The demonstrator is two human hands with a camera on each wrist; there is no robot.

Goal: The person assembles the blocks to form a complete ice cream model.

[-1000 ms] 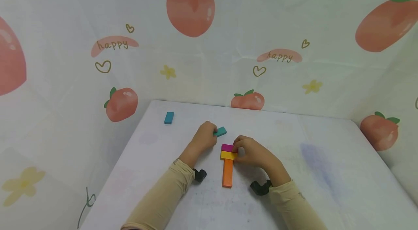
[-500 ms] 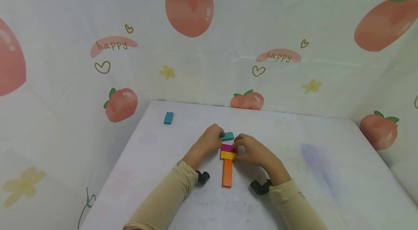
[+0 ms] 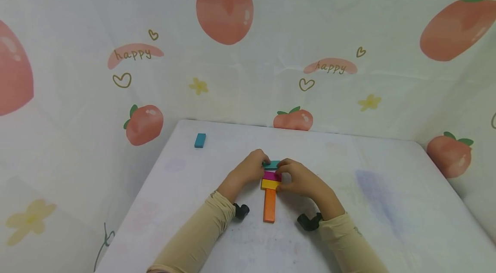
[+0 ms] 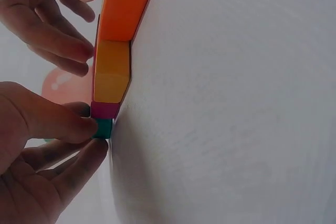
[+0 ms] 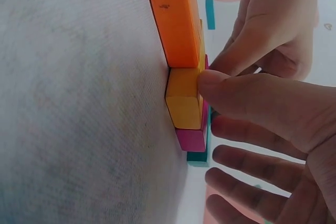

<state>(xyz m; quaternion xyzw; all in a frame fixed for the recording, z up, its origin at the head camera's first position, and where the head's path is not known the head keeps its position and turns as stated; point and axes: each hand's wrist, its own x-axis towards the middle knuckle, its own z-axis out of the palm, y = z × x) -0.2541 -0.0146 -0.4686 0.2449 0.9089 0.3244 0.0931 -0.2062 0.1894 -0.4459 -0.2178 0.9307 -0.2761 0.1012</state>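
My left hand [image 3: 248, 168] pinches a teal block [image 3: 273, 165] between thumb and fingers, behind a magenta block [image 3: 272, 175]. In the left wrist view the teal block [image 4: 103, 128] lies against or very near the magenta block [image 4: 105, 109]. A yellow block [image 3: 270, 184] sits in front of the magenta one, and a long orange block [image 3: 269, 205] runs from it towards me. My right hand [image 3: 304, 181] is at their right ends. Its thumb touches the yellow block [image 5: 185, 109] in the right wrist view, with the other fingers loosely extended beside the row.
A blue block [image 3: 200, 140] lies alone at the far left of the white table [image 3: 333, 238]. Behind the table hangs a pale cloth [image 3: 267, 79] printed with peaches. Black wrist devices [image 3: 308, 222] sit under both forearms.
My left hand has carried the teal block right and towards me, turning it roughly parallel to the magenta block. The right hand stays nearly still by the yellow and magenta blocks.
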